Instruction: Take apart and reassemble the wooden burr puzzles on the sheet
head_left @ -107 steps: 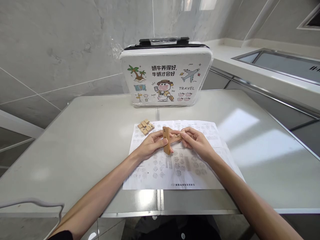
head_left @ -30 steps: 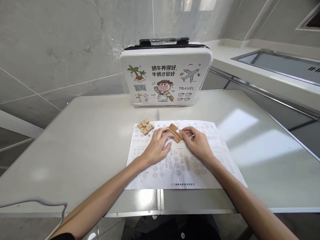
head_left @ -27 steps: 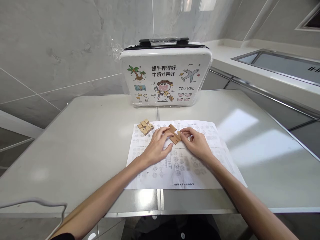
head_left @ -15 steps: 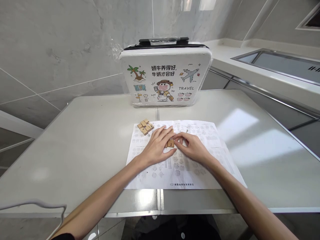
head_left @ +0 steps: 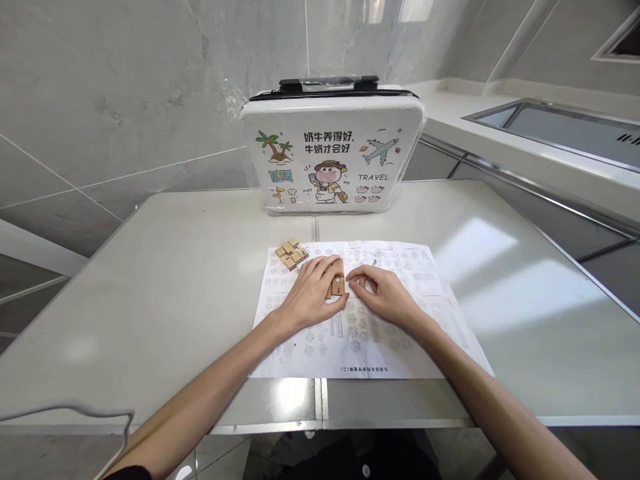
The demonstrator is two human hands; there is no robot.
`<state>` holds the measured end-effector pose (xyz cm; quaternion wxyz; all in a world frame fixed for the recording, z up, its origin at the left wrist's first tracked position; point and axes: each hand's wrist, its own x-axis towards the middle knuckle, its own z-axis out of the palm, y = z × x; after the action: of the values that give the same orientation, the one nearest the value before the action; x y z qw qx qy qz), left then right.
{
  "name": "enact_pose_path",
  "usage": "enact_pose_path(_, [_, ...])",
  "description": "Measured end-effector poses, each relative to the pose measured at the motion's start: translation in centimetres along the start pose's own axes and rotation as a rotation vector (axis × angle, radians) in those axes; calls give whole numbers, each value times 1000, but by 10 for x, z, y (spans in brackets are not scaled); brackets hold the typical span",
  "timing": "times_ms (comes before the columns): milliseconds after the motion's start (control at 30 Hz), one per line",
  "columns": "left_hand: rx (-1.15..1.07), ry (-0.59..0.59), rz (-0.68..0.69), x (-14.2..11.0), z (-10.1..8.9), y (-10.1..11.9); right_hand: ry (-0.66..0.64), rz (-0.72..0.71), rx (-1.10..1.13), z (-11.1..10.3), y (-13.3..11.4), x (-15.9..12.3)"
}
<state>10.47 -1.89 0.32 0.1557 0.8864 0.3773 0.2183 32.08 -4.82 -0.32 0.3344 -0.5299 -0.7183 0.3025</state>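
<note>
Light wooden puzzle blocks (head_left: pixel 338 287) with a dark printed figure lie on a printed paper sheet (head_left: pixel 380 363). My left hand (head_left: pixel 315 288) rests over them, fingers across the top and thumb along the near right edge, hiding much of them. Just right of the blocks is my right hand (head_left: pixel 379 291), its thumb and fingertips drawn together in a pinch. Whatever may be between those fingertips is too small to make out. A second cluster of wooden blocks (head_left: pixel 291 254), fitted together around a small gap, sits at the sheet's far left corner.
A white cartoon-printed suitcase (head_left: pixel 325 120) in clear plastic stands at the back of the pale table (head_left: pixel 150 300). A small object (head_left: pixel 375 263) lies on the sheet beyond my right hand. A white cable (head_left: pixel 65 405) crosses the front left. A counter (head_left: pixel 525 127) runs along the right.
My left hand and the blocks under it have shifted slightly left, away from my right hand, which stays nearly still. A gap now shows between the right fingertips and the blocks.
</note>
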Motion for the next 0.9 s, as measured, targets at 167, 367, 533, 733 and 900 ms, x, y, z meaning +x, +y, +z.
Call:
enact_pose_path(167, [28,7,-37,1,-2,-2,-5,15,-1,-1,0,0])
enact_pose_path(367, [10,57,-25,2,-4,-3,-3,13,6,-1,-1,1])
enact_pose_path(533, [11,90,-5,3,-4,-10,-1,12,11,-1,-1,0])
enact_pose_path(733, [3,138,1,5,-11,-18,-6,12,14,-2,-1,0])
enact_pose_path(900, [4,165,5,6,-11,-21,-9,23,18,-2,-2,0])
